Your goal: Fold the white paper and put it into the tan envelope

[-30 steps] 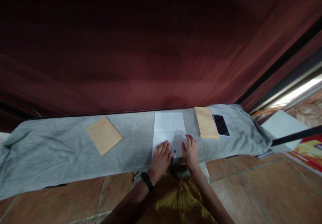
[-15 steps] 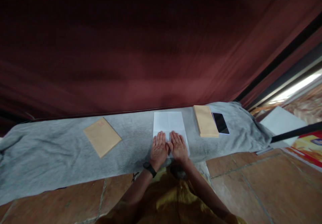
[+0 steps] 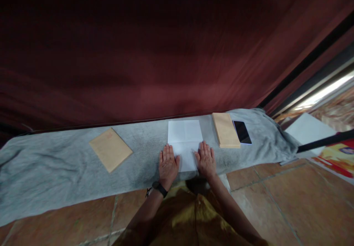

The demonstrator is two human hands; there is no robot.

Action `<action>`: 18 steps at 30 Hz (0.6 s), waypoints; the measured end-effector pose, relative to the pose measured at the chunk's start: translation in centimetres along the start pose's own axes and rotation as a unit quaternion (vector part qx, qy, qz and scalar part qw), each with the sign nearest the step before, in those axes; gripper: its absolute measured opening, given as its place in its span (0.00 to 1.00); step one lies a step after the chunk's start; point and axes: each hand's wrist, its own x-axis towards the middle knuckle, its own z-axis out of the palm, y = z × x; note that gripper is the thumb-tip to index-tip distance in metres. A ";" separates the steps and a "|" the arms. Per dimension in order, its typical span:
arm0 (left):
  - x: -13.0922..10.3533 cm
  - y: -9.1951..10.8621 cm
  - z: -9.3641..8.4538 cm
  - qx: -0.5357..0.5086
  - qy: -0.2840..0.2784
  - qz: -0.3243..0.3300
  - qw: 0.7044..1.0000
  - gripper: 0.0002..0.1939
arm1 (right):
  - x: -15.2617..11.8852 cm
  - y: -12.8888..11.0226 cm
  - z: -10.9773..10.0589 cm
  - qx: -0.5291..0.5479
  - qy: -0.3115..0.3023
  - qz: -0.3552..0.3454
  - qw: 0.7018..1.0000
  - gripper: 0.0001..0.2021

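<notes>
Two hands (image 3: pixel 168 165) (image 3: pixel 207 162) touching one sheet (image 3: pixel 185 131), one phone (image 3: pixel 242 132)

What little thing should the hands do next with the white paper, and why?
Perhaps the right hand should smooth the white paper: a crease runs across it, and the left hand, at its opposite edge, could steady it.

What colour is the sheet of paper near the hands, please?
The sheet of paper is white, as the head view shows.
</notes>
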 end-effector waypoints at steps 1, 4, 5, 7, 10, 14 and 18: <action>-0.2 -0.1 0.0 0.003 0.001 -0.006 1.000 0.32 | -0.1 0.1 -0.1 -0.004 0.001 0.008 1.000 0.31; -0.6 -0.5 -0.1 0.009 0.004 -0.020 1.000 0.32 | -0.6 0.6 -0.3 -0.014 0.005 0.031 0.999 0.32; -0.7 -0.6 -0.1 0.010 0.007 -0.023 1.000 0.32 | -0.8 0.8 -0.4 -0.016 0.007 0.038 0.999 0.32; -0.8 -0.7 -0.3 0.009 0.017 -0.028 0.999 0.32 | -1.2 1.0 -0.5 -0.018 0.011 0.047 0.999 0.32; -0.4 0.2 -0.5 -0.005 0.027 -0.009 1.000 0.31 | -1.4 1.1 -0.5 -0.019 0.016 0.049 0.998 0.32; 0.6 2.7 -0.1 -0.040 -0.003 0.083 0.996 0.31 | -1.4 0.9 -0.6 -0.025 0.018 0.052 0.998 0.32; 1.4 4.2 0.8 -0.045 -0.026 0.115 0.992 0.32 | -1.5 1.4 -0.8 -0.025 0.017 0.050 0.998 0.31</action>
